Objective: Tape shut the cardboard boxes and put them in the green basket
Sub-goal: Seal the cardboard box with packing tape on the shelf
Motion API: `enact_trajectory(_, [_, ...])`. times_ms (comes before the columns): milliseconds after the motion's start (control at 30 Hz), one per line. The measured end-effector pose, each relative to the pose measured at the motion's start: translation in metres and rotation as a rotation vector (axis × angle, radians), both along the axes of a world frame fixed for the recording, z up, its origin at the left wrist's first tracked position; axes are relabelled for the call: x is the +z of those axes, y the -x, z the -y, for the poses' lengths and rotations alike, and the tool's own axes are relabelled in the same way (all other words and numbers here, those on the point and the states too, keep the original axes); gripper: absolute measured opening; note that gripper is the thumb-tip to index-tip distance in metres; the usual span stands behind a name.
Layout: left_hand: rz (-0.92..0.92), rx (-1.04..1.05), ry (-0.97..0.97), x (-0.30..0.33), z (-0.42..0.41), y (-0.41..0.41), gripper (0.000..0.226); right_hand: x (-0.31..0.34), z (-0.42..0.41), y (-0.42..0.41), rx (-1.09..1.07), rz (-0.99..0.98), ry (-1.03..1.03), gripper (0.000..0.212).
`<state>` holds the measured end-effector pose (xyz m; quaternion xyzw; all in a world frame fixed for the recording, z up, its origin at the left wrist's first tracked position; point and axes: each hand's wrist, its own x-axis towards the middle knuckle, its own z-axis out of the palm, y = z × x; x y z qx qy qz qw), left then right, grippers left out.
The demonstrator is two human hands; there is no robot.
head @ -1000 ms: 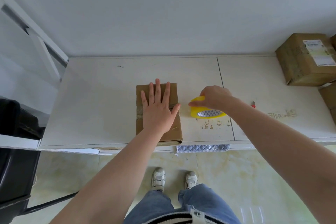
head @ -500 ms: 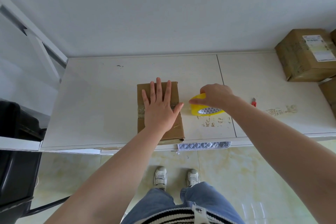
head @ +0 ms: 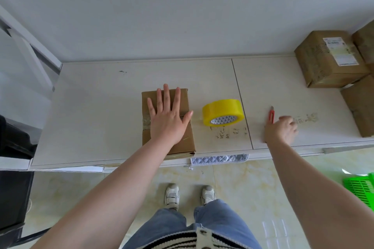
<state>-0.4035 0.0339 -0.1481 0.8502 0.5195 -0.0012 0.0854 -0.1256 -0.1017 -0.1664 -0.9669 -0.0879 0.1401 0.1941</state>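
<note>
Bare forearms, blue jeans (head: 172, 226), black-and-white striped knit hem (head: 182, 241), pale sneakers (head: 172, 196)

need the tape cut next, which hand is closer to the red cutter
Right. The right hand is beside the red cutter, almost touching. The left hand lies flat on the box.

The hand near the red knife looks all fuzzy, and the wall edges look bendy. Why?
Head view: the right hand is smeared by motion blur beside the red knife, so its fingers can't be made out; the left hand on the box and the tape roll look sharp. The wide lens bends straight edges near the borders.
</note>
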Motion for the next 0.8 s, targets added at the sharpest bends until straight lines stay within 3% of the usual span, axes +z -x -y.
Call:
enact_trajectory(200, [-0.014,0.001,-0.001,0.001,0.0,-0.001,0.078,-0.016,0.006,-0.007,0.036,-0.085,-0.059,0.039])
enact_trajectory(333, [-0.014,0.0,0.002,0.003,0.001,-0.001,0.078,0.005,-0.006,-0.009,0.04,-0.122,-0.125,0.036])
enact_trajectory(467, [-0.017,-0.004,-0.007,0.004,0.002,-0.001,0.078,0.068,-0.053,0.021,0.122,-0.106,-0.567,0.023])
enact_trajectory(567, [-0.011,-0.006,-0.018,0.006,0.004,-0.001,0.078,0.107,-0.086,0.061,0.327,-0.305,-0.75,0.003])
enact_trajectory(667, [-0.005,-0.004,-0.001,0.008,0.003,-0.001,0.077,0.114,-0.097,0.1,0.58,-0.515,-0.591,0.014])
enact_trajectory(800, [0.038,-0.01,0.038,0.008,0.0,0.001,0.077,0.104,-0.09,0.102,0.78,-0.462,-0.188,0.023])
